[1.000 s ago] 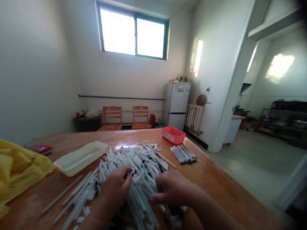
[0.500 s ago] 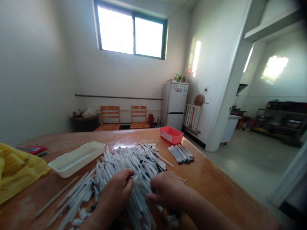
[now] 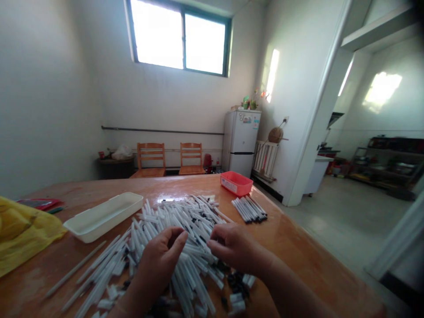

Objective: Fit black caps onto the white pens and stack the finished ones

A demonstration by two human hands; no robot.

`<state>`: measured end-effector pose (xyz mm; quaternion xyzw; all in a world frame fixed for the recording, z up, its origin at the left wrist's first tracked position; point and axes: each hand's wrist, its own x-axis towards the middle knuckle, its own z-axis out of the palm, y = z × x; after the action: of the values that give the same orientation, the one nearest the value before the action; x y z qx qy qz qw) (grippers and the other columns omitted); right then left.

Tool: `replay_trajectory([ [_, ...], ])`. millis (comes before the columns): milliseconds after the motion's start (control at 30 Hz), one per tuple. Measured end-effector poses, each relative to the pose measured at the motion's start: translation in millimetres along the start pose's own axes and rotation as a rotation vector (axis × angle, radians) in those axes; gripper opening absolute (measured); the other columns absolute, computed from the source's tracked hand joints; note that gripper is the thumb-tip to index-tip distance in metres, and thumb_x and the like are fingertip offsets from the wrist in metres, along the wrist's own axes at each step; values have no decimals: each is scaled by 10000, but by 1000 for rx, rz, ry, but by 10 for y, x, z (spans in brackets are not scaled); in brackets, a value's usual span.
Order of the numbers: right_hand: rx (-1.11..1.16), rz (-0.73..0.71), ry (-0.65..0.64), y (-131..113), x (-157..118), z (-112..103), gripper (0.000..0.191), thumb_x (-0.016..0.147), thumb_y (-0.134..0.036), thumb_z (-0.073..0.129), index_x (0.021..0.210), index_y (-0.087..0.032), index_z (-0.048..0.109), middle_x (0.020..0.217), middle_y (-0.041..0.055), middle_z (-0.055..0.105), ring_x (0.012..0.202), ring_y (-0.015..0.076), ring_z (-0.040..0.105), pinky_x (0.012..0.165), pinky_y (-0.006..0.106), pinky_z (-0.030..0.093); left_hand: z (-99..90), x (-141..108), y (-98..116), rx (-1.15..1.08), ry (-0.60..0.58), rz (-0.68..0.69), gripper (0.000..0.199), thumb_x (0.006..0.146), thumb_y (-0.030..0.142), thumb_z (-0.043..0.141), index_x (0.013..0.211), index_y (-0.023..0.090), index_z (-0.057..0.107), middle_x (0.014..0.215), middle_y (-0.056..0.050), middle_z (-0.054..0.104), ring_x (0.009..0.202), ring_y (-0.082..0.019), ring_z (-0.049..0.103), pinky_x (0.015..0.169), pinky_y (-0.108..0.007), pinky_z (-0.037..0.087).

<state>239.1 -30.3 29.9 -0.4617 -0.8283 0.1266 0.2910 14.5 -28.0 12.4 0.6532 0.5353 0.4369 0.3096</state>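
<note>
On the table [image 3: 291,247], left hand [image 3: 159,260] and right hand [image 3: 233,247] — apart, grip unclear — among pen tubes [image 3: 179,212], white tray [image 3: 102,217] nearby.

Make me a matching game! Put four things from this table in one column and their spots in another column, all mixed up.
Things:
1. Yellow plastic bag
2. Heap of white pens
3. Small neat bunch of pens
4. Red plastic tray

Spots:
A. Near the far edge of the wooden table
B. In the middle of the table
C. Crumpled at the table's left side
D. Side by side, just right of the big heap

Right pairs: 1-C, 2-B, 3-D, 4-A.
</note>
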Motion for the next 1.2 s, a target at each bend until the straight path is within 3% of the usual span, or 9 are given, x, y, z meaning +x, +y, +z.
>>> replay_trajectory([
  [133, 79, -53, -57, -47, 6, 115, 182, 881, -339, 597, 815, -184, 666, 699, -20, 646, 640, 112, 551, 583, 210, 327, 89, -40, 58, -372, -115, -149, 331, 836, 514, 637, 883, 193, 704, 747, -2, 673, 599, -130, 531, 573, -235, 417],
  [233, 88, -34, -53, -42, 40, 191, 215, 912, -372, 566, 858, -190, 668, 744, -10, 663, 677, 122, 568, 596, 218, 328, 122, -24, -9, -539, -79, -199, 310, 818, 485, 683, 822, 175, 684, 708, 2, 640, 609, -117, 525, 578, -224, 419],
  [400, -89, 93, 82, 21, 118, 307, 187, 915, -308, 525, 815, -197, 638, 797, 15, 680, 741, 146, 586, 637, 253, 311, 85, -3, -96, -611, 44, -273, 334, 786, 485, 722, 879, 166, 689, 735, -3, 656, 637, -121, 573, 590, -228, 451],
  [567, -234, 127, 58, 15, 129, 414, 206, 842, -420, 610, 838, -216, 640, 831, 19, 705, 741, 169, 595, 617, 276, 266, 74, -15, -70, -674, 69, -348, 337, 770, 494, 737, 827, 175, 646, 720, 9, 657, 627, -125, 602, 591, -238, 468],
  [700, -315, 149, 12, 3, 122, 451, 187, 828, -393, 594, 823, -218, 659, 814, 27, 720, 711, 170, 600, 592, 287, 230, 89, -13, -51, -676, 61, -369, 337, 768, 485, 743, 850, 170, 657, 707, 13, 651, 633, -127, 614, 601, -243, 479],
  [933, -293, 177, -28, 62, 127, 341, 159, 808, -315, 567, 773, -207, 677, 757, 35, 709, 670, 152, 572, 570, 281, 219, 90, -30, -51, -713, 33, -410, 322, 756, 449, 768, 868, 163, 668, 747, 4, 663, 658, -131, 627, 620, -246, 496],
  [1200, 39, 141, -14, 79, 40, 42, 113, 795, -229, 562, 704, -175, 602, 643, -29, 578, 610, 102, 498, 550, 222, 284, 60, -46, -14, -822, -72, -420, 206, 822, 350, 735, 880, 155, 708, 932, -54, 708, 737, -112, 617, 675, -225, 519],
])
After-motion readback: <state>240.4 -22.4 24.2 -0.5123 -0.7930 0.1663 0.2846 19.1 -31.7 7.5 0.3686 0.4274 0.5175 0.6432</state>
